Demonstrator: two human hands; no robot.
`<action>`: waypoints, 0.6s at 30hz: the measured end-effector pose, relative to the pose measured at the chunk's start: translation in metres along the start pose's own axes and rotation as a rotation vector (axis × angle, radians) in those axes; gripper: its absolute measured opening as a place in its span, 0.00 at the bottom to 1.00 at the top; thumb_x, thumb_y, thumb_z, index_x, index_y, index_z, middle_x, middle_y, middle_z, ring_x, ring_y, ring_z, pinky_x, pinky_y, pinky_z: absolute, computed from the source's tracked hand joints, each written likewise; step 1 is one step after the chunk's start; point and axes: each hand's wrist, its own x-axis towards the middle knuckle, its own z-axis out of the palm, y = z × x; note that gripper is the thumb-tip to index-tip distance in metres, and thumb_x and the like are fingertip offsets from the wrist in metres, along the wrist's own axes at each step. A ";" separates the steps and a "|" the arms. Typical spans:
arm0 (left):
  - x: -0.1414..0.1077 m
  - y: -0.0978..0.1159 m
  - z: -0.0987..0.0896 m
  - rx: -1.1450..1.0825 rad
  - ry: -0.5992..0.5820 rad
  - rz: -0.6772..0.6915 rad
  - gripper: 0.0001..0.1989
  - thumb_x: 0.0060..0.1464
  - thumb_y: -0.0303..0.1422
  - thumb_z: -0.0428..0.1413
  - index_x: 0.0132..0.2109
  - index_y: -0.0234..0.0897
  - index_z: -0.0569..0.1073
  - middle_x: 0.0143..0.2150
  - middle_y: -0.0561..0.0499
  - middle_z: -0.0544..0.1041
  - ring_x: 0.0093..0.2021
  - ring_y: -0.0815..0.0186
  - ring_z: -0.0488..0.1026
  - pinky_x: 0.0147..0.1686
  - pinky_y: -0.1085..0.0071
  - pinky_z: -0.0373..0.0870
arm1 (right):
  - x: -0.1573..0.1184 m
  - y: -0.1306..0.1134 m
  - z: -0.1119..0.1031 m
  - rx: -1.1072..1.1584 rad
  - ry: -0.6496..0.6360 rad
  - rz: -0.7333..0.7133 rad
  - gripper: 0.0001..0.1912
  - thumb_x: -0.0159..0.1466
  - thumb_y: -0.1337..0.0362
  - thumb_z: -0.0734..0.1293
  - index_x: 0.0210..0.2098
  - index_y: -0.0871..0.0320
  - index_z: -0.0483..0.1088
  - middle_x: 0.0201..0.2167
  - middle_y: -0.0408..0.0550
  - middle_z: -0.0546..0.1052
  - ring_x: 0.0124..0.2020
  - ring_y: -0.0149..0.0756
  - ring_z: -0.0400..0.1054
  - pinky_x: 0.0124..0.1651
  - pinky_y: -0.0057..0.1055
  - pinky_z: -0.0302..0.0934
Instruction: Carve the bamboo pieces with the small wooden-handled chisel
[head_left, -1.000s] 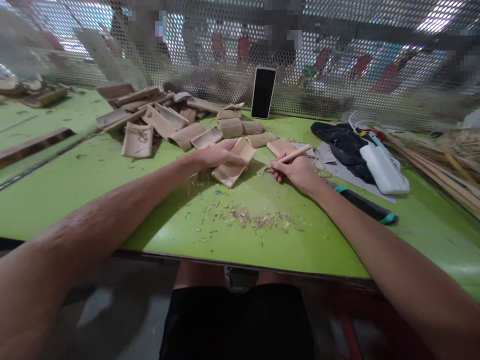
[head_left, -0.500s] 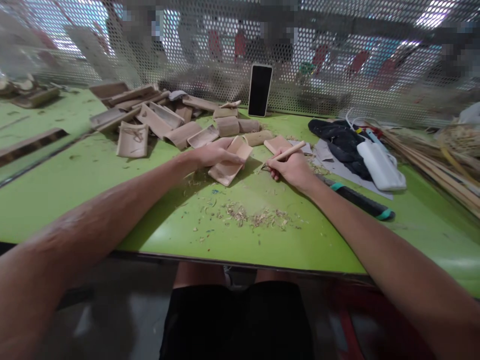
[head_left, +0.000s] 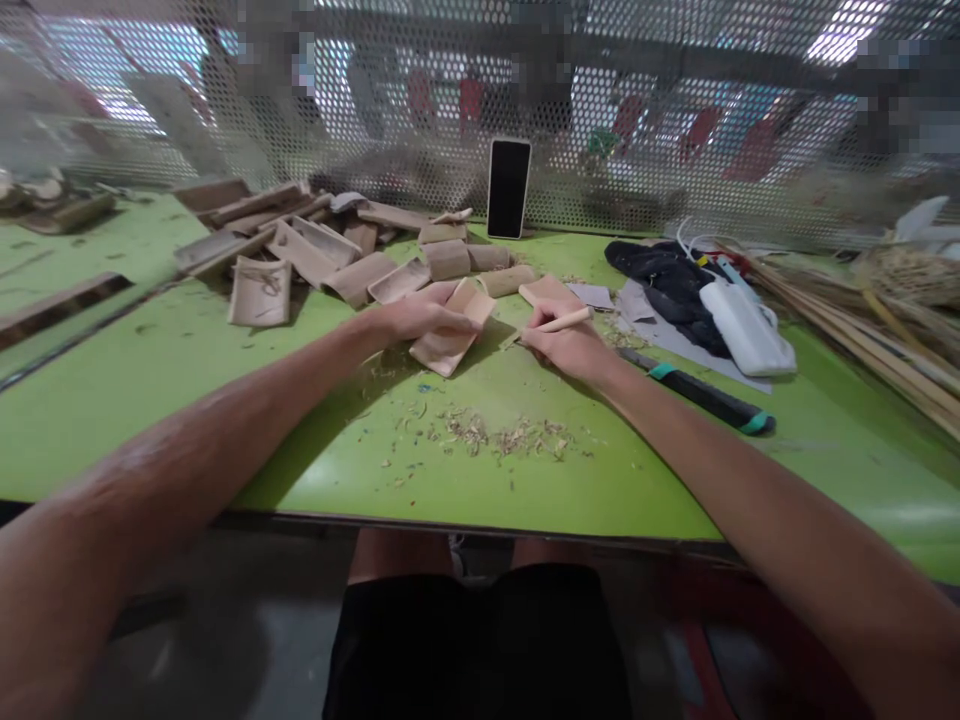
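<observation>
My left hand (head_left: 433,312) is closed on the upper left side of a pale curved bamboo piece (head_left: 447,350), holding it tilted just above the table with its hollow face up. In my right hand (head_left: 564,345) is a carving knife with a slim round wooden handle (head_left: 570,319). Its short thin blade points left toward the bamboo piece, with a small gap between them. Below both hands, curled wood shavings (head_left: 517,435) are scattered on the green table (head_left: 330,450). Another bamboo piece (head_left: 546,288) lies just behind my right hand.
A heap of split bamboo pieces (head_left: 300,245) spreads across the back left. A phone (head_left: 509,188) stands against the perforated metal screen (head_left: 420,120). To the right lie a black-and-green handled saw (head_left: 709,397), dark gloves (head_left: 667,290), a white plastic object (head_left: 748,328) and long bamboo strips (head_left: 870,325).
My right hand has turned, so the knife handle lies flatter and its blade is a little farther left relative to the hand. My left hand still holds the bamboo piece. The view has shifted slightly.
</observation>
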 end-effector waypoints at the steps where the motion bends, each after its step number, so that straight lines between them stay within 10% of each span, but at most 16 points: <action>1: 0.000 -0.002 -0.001 0.002 0.012 -0.009 0.25 0.45 0.39 0.66 0.50 0.35 0.73 0.42 0.43 0.79 0.37 0.59 0.76 0.33 0.69 0.72 | 0.000 0.001 -0.001 0.030 0.007 0.011 0.13 0.61 0.68 0.70 0.23 0.55 0.63 0.17 0.43 0.71 0.18 0.29 0.64 0.20 0.28 0.57; 18: 0.003 -0.004 -0.002 0.029 0.028 -0.002 0.29 0.46 0.42 0.67 0.54 0.37 0.73 0.42 0.44 0.79 0.39 0.56 0.76 0.33 0.69 0.71 | -0.001 0.000 -0.003 0.031 -0.053 0.024 0.08 0.61 0.67 0.70 0.27 0.55 0.67 0.18 0.41 0.70 0.16 0.28 0.60 0.17 0.27 0.52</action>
